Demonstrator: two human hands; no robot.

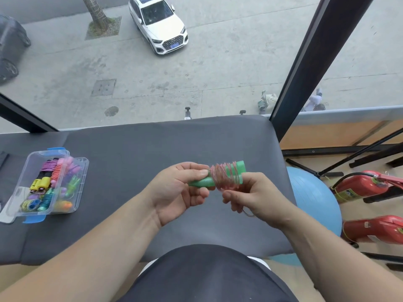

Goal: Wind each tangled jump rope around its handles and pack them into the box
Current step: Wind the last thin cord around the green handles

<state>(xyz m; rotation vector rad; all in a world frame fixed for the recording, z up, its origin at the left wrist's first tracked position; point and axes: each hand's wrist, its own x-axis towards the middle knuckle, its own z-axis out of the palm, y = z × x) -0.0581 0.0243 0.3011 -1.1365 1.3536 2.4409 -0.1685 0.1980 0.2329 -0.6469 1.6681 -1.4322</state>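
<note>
Head view. My left hand (pixel 178 188) grips the left end of the green handles (pixel 234 170), thumb on top at the edge of the turns, fingers curled beneath; the handles lie slanted, their free end pointing up and to the right, past my fingertips; the pink rope (pixel 222 178) is wound in many turns round their middle; my right hand (pixel 250 197) sits just below and to the right of the turns, fingers curled, pinching the rope where it leaves the handles; a loose loop of rope hangs under that palm; both hands are held over the right half of the grey mat (pixel 152 144); the box (pixel 35 162), clear with blue latches, stands open on the mat well to the left of my left hand; wound ropes of several colours lie inside it. On the floor at right, a blue ball (pixel 309 199) and two red extinguishers (pixel 366 186); beyond the glass, a white car (pixel 159 25).
</note>
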